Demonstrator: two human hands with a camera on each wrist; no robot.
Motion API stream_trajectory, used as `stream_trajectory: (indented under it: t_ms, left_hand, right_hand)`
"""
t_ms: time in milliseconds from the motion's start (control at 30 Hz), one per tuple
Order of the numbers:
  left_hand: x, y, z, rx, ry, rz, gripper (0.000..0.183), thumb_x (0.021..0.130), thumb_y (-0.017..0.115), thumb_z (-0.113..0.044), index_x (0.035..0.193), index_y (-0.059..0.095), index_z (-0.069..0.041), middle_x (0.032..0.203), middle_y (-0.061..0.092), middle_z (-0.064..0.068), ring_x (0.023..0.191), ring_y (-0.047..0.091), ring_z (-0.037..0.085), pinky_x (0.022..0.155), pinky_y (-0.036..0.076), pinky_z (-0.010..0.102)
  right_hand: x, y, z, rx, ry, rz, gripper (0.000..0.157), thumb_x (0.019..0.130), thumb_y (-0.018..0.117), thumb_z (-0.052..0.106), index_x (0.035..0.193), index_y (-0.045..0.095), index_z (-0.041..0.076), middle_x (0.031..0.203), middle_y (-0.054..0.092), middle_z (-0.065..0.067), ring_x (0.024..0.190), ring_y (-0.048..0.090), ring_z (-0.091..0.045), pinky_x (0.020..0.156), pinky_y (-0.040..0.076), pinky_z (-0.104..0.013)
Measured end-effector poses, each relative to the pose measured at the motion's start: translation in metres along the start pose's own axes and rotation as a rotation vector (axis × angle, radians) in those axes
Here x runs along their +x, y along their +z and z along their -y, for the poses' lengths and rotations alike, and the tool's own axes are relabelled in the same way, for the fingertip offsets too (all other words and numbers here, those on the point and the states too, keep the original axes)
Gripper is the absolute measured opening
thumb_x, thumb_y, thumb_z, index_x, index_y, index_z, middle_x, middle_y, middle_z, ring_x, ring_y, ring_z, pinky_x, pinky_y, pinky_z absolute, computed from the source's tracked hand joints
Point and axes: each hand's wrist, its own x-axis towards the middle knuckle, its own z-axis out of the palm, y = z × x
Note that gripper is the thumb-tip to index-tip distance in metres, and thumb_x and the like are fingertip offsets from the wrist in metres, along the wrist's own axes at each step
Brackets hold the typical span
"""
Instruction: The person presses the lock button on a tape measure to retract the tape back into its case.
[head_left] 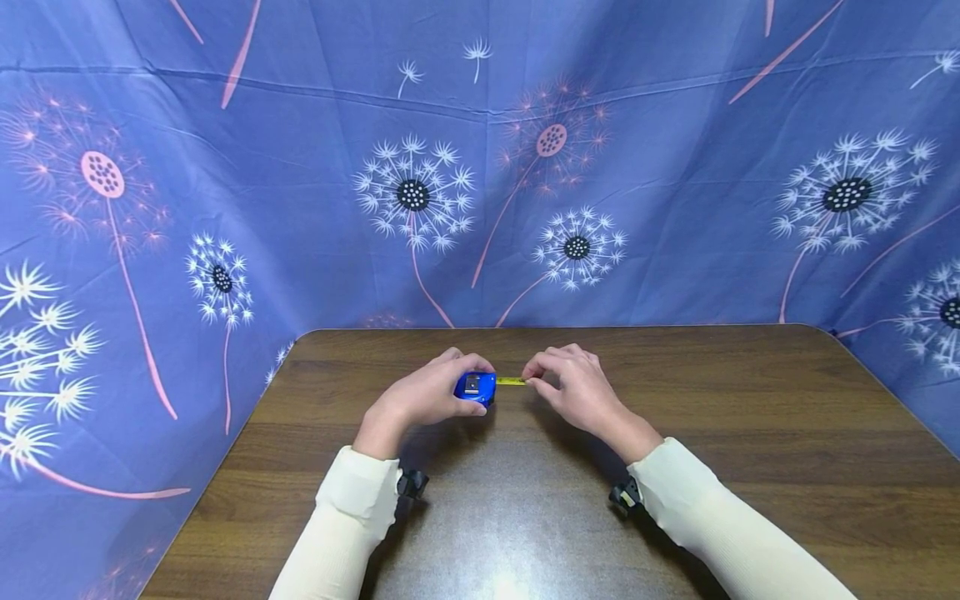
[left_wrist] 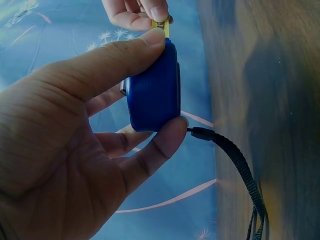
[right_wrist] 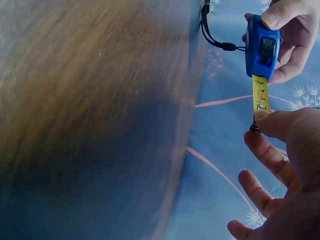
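Observation:
A blue tape measure (head_left: 483, 390) is held above the table by my left hand (head_left: 422, 394), its thumb and fingers gripping the case from opposite sides. A short length of yellow blade (right_wrist: 260, 93) sticks out of the case toward the right. My right hand (head_left: 579, 392) pinches the blade's end between thumb and forefinger, while its other fingers stand apart, as the right wrist view shows. From the case hangs a black wrist strap (left_wrist: 235, 156), seen in the left wrist view reaching down toward the table. In the head view the strap is hidden.
Beneath both hands lies a brown wood-grain table (head_left: 750, 400) with a bright glare near its front. A blue cloth (head_left: 315, 208) printed with dandelions hangs behind the table and along its sides. Both sleeves carry small black wrist devices (head_left: 412, 484).

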Motion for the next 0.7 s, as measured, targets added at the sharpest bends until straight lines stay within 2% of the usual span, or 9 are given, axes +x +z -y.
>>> stream_trajectory:
  t_ms: [400, 700]
  left_hand:
    - [0.0022, 0.002, -0.0033, -0.012, -0.013, 0.008, 0.051, 0.088, 0.085, -0.028, 0.134, 0.062, -0.024, 0.12, 0.055, 0.004, 0.112, 0.058, 0.023, 0.097, 0.051, 0.043]
    - [0.0037, 0.0031, -0.0059, -0.005, -0.002, 0.0, 0.052, 0.088, 0.085, -0.028, 0.134, 0.062, -0.023, 0.119, 0.056, 0.005, 0.113, 0.058, 0.024, 0.098, 0.05, 0.044]
  right_hand:
    - [0.0011, 0.0028, 0.0012, 0.0, -0.003, 0.004, 0.011, 0.091, 0.081, 0.014, 0.094, 0.074, 0.023, 0.091, 0.071, 0.012, 0.101, 0.06, -0.025, 0.094, 0.04, -0.061]
    - [0.0017, 0.0053, 0.0024, -0.011, -0.016, -0.011, 0.013, 0.089, 0.081, 0.013, 0.093, 0.074, 0.023, 0.091, 0.07, 0.013, 0.098, 0.061, -0.023, 0.089, 0.042, -0.057]
